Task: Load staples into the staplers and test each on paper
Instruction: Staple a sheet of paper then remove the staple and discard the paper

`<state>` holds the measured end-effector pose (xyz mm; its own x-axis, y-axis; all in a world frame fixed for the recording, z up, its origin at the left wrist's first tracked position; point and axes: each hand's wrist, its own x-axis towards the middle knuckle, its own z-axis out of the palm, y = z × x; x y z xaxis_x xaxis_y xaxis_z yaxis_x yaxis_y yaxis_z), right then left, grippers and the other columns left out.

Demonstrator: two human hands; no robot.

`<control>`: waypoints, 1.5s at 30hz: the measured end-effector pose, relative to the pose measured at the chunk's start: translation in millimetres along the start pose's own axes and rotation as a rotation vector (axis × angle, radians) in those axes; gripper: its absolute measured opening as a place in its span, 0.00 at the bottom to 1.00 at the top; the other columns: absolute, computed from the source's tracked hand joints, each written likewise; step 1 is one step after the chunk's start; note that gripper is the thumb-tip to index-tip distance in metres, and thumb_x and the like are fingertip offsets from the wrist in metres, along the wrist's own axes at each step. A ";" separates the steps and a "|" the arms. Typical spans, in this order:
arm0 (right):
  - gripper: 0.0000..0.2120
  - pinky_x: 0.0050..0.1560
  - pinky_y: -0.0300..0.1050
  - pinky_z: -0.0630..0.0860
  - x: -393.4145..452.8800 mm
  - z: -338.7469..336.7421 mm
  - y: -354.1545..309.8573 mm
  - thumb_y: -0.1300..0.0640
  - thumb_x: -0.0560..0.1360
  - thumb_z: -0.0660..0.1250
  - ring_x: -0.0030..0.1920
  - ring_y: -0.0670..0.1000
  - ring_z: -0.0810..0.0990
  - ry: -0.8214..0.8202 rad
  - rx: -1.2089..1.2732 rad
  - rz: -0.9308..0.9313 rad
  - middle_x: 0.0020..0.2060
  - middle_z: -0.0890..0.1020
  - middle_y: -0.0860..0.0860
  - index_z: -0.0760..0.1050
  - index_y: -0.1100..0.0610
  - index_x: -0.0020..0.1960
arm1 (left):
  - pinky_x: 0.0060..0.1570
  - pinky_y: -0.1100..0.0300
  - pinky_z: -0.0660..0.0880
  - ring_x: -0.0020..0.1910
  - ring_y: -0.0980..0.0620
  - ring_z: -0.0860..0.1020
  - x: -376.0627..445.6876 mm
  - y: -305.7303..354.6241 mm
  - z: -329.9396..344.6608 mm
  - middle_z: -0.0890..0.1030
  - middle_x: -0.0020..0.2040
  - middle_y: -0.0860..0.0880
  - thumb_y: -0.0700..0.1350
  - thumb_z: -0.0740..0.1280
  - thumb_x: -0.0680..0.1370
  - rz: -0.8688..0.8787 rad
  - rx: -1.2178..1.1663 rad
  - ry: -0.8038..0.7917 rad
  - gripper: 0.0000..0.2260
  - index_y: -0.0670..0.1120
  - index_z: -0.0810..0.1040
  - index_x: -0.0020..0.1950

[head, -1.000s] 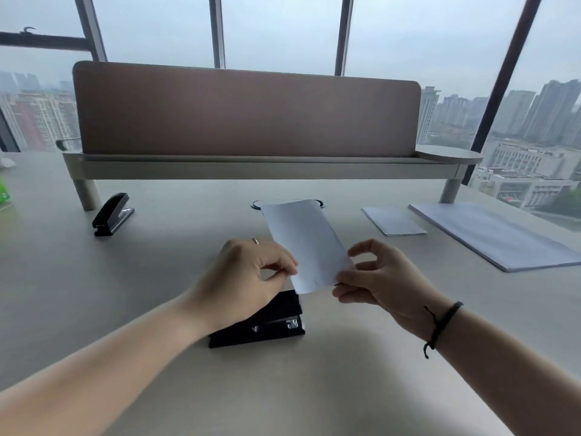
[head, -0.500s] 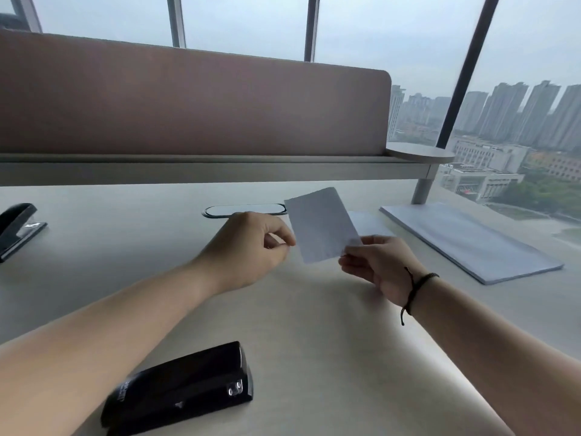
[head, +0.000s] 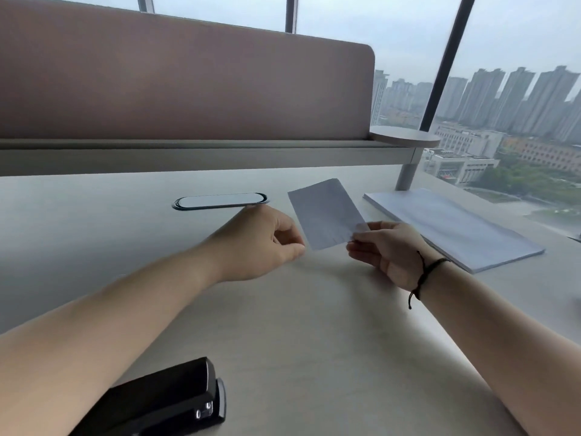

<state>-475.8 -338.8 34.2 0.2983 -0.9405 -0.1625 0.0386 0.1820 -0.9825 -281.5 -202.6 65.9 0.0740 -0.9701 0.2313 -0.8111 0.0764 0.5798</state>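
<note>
Tall windows (head: 490,36) look out on grey towers behind a brown partition panel (head: 188,89). Below it runs the pale counter (head: 298,325). A stack of paper (head: 456,228) lies at its right side. A black stapler (head: 163,401) sits at the near edge, well apart from both hands. The slip of paper (head: 323,212) is held up mid-counter, the right hand (head: 386,250) with its grip clamped on the slip's lower right corner. The left hand (head: 264,243) is just beside the slip, its grip curled together on nothing. An oval cable port (head: 220,201) lies behind.

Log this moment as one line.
right hand: pinches paper slip | left hand: curled, holding nothing | stapler: on desk, untouched | paper stack: right
</note>
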 end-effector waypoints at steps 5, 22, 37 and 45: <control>0.06 0.35 0.43 0.82 -47.1 -11.7 0.7 0.72 0.73 0.68 0.31 0.53 0.83 -0.042 0.120 0.032 0.33 0.83 0.59 0.77 0.69 0.50 | 0.39 0.62 0.75 0.39 0.57 0.82 -7.0 26.5 -11.4 0.82 0.35 0.57 0.52 0.70 0.75 -0.069 0.006 0.095 0.08 0.50 0.83 0.39; 0.05 0.34 0.44 0.83 -318.1 -255.5 30.9 0.72 0.74 0.66 0.29 0.51 0.83 0.279 0.179 -0.115 0.34 0.83 0.59 0.76 0.65 0.47 | 0.33 0.56 0.83 0.36 0.47 0.82 -89.8 277.0 192.4 0.80 0.41 0.44 0.34 0.72 0.74 0.056 -0.516 -0.191 0.08 0.47 0.79 0.44; 0.06 0.35 0.47 0.84 -401.1 -425.1 296.3 0.74 0.74 0.64 0.31 0.56 0.83 0.752 0.503 0.340 0.35 0.83 0.63 0.74 0.69 0.50 | 0.45 0.44 0.83 0.35 0.45 0.81 -188.4 306.2 500.4 0.78 0.43 0.43 0.32 0.66 0.76 -0.224 -0.471 -0.811 0.08 0.39 0.79 0.53; 0.13 0.30 0.44 0.83 -377.4 -430.2 402.5 0.74 0.75 0.63 0.31 0.55 0.82 0.866 0.621 0.561 0.38 0.80 0.64 0.70 0.72 0.60 | 0.47 0.53 0.82 0.39 0.44 0.82 -201.8 237.2 567.0 0.83 0.43 0.40 0.45 0.66 0.79 -0.357 -0.349 -0.941 0.11 0.38 0.82 0.49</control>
<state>-983.1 -34.0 -338.9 -0.3101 -0.5235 -0.7936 0.6317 0.5103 -0.5835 -817.8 -119.4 -286.1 -0.3242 -0.7254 -0.6072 -0.6092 -0.3310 0.7207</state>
